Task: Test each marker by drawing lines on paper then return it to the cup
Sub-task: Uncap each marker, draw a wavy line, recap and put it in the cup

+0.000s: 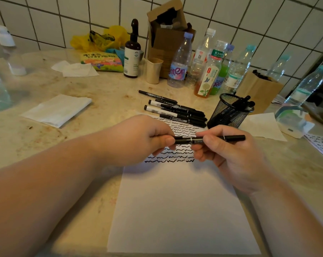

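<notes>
Both hands hold one black marker level above the paper. The left hand pinches its left end between thumb and curled fingers; the right hand grips the barrel with thumb and fingers wrapped round it. The marker is slim, with thin white bands and a label too small to read. The left end is hidden by the fingers, so whether it is capped is unclear. Wavy black lines fill the paper's upper part, partly covered by the hands. More markers lie beside the mesh cup, which holds a few.
</notes>
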Demonstrator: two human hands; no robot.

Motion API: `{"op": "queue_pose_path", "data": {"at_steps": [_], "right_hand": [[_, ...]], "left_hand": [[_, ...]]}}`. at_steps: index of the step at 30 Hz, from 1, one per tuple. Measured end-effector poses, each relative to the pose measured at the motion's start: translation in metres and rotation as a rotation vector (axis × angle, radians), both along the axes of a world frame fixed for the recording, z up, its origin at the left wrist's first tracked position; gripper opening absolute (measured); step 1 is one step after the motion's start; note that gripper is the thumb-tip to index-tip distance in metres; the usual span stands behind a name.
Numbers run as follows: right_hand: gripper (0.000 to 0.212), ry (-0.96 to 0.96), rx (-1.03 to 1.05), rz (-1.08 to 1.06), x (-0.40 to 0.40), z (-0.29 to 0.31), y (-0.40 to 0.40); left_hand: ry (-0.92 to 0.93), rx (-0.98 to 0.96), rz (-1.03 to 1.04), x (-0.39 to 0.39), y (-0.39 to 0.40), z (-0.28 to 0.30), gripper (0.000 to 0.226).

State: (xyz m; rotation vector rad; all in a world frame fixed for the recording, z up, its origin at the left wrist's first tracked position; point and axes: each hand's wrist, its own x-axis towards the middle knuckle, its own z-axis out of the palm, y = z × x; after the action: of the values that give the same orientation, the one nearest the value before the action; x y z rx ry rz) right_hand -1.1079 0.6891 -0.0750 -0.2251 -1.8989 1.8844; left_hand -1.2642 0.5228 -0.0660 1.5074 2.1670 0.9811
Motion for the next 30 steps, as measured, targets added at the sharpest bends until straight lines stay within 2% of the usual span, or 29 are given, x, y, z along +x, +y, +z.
{"op": "queue_pose_path", "data": {"at_steps": [4,8,13,18,25,30], "right_hand": [[0.019,-0.017,0.010,0.000,0.000,-0.001,0.000],[0.021,-0.025,0.071,-0.060,-0.004,-0.004,-0.002],[0.015,0.084,0.110,-0.343,0.003,0.013,0.009],[0.019,0.115,0.064,-0.552,0.007,0.043,0.023],[0.019,-0.013,0.310,-0.753,0.004,0.058,0.045],[0.021,-0.180,0.379,-0.816,-0.008,0.062,0.065]], "left_hand": [[-0.057,-0.041,-0.017,-0.003,-0.001,0.001,0.020],[0.119,-0.093,0.045,-0.008,0.001,-0.003,0.014],[0.189,-0.134,0.100,-0.015,-0.005,-0.011,0.027],[0.188,-0.135,0.090,-0.019,-0.006,-0.015,0.027],[0.212,-0.146,0.091,-0.020,-0.005,-0.018,0.025],[0.218,-0.156,0.087,-0.019,-0.005,-0.016,0.026]]}}
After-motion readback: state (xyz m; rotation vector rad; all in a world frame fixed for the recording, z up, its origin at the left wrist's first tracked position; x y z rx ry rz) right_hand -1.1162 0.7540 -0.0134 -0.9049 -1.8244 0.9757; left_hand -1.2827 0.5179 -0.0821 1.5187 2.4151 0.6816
